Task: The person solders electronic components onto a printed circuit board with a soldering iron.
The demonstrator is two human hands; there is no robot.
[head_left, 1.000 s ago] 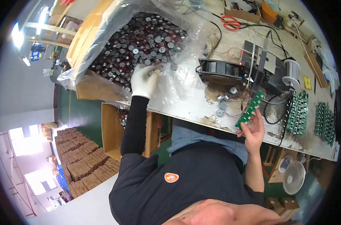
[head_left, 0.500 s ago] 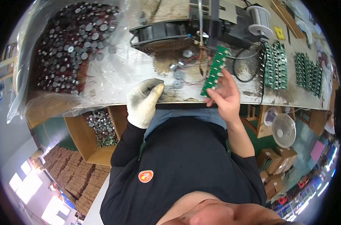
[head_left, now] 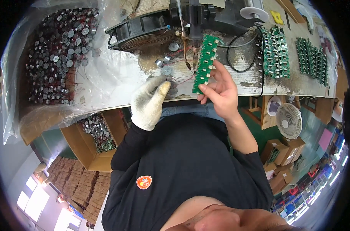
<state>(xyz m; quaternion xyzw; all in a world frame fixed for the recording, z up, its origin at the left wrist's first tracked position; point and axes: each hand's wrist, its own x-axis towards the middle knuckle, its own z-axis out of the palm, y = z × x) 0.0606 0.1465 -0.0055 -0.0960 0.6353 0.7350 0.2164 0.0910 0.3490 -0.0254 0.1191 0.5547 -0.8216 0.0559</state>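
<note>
My right hand (head_left: 224,94), bare, grips the lower end of a long green circuit board (head_left: 205,63) between thumb and fingers. The board stands tilted, its row of small pale connectors facing up. My left hand (head_left: 148,102) wears a white glove with a stained thumb tip. Its fingers reach out past the thumb, over the table beside a few small round metal motors (head_left: 166,71) with thin red wires. The fingertips cover part of that spot, and nothing shows held in them. A thin metal soldering tip (head_left: 187,63) hangs just left of the board.
A black fan (head_left: 142,34) stands behind the motors. A solder spool (head_left: 254,14) and black cable (head_left: 262,65) are at the back right. Stacked green boards (head_left: 275,52) lie on the right. A motor heap (head_left: 53,57) on plastic fills the left. A carton (head_left: 76,144) sits below.
My left hand's fingers have stretched toward the motors, covering the nearest one. The right hand still holds the board near the soldering tip. The whole view has shifted slightly.
</note>
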